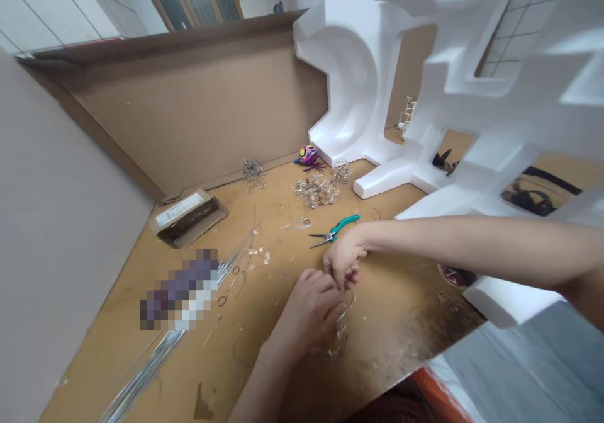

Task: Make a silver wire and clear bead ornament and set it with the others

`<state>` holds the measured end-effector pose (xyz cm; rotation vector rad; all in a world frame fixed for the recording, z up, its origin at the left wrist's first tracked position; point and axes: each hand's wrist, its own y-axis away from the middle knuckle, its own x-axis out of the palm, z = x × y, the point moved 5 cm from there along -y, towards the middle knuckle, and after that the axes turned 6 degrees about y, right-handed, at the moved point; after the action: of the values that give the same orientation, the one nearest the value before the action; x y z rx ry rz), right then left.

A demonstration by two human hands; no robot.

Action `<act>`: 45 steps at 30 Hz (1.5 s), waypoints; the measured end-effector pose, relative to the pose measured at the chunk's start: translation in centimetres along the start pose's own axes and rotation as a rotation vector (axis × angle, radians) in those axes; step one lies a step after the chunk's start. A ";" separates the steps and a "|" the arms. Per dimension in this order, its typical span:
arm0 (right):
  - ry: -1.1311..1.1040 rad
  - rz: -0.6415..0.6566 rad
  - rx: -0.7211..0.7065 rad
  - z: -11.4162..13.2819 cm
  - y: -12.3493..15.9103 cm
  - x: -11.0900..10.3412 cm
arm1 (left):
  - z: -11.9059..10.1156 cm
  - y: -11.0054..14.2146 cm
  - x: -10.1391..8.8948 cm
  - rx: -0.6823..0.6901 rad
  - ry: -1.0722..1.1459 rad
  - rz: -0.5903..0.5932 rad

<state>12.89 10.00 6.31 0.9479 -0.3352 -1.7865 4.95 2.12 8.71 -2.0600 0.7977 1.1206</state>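
Wire piece, looped and shiny, is showing on the near side of the green-handled pliers, just below both hands, partly covered by them; finer detail is blurring out. Left hand is coming up from the near edge, nearer than the pliers, back of hand facing up, fingers bending over toward the right hand. Right hand is sitting just on the near side of the pliers, forearm reaching in from the right, wrist dropping, fingers curling down and inward. Both hands are meeting at the fingers, looking mostly closed; fingertips are hiding, so cannot tell how tightly they are closing or what they are gripping. Pliers are lying on the worktop, jaws pointing left. Beyond the pliers, bent-wire clusters are resting. Left of the pliers, clear beads are scattering nearby and a small open box is standing well apart. White foam is rising beyond and to the right of the pliers.
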 end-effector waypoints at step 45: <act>-0.655 -0.736 -0.124 -1.8 4.6 4.4 | 1.4 0.7 -1.5 -0.197 0.222 -0.431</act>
<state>16.59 4.56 6.08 0.3738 -0.2899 -2.7537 3.12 3.08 9.31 -2.4017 0.3209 0.7628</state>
